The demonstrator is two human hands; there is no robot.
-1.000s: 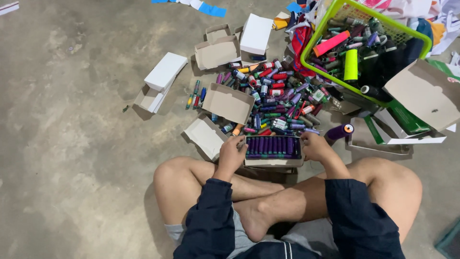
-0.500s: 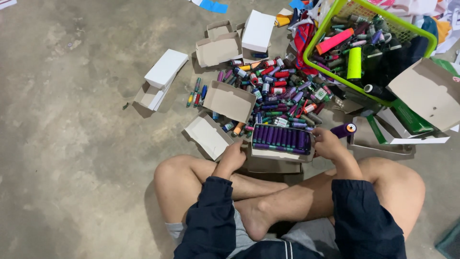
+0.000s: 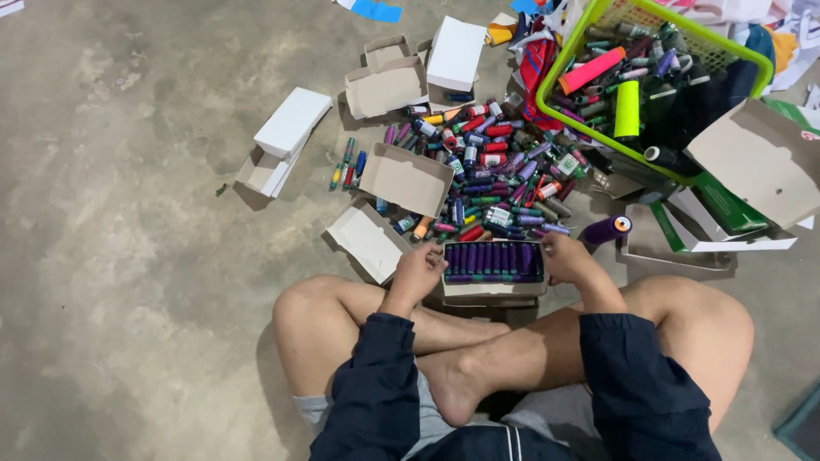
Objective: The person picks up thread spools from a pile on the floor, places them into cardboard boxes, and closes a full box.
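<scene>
Box of purple spools (image 3: 494, 260) has dropped lower toward the legs; left hand (image 3: 416, 271) and right hand (image 3: 565, 258) clamp its ends. Green basket (image 3: 571, 53) holds mixed spools.

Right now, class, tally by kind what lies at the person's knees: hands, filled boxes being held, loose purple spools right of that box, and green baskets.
Hands: 2, the left hand and right hand
Filled box of purple spools, held at both ends: 1
Loose purple spool beside it: 1
Green basket: 1
Total: 5
</scene>
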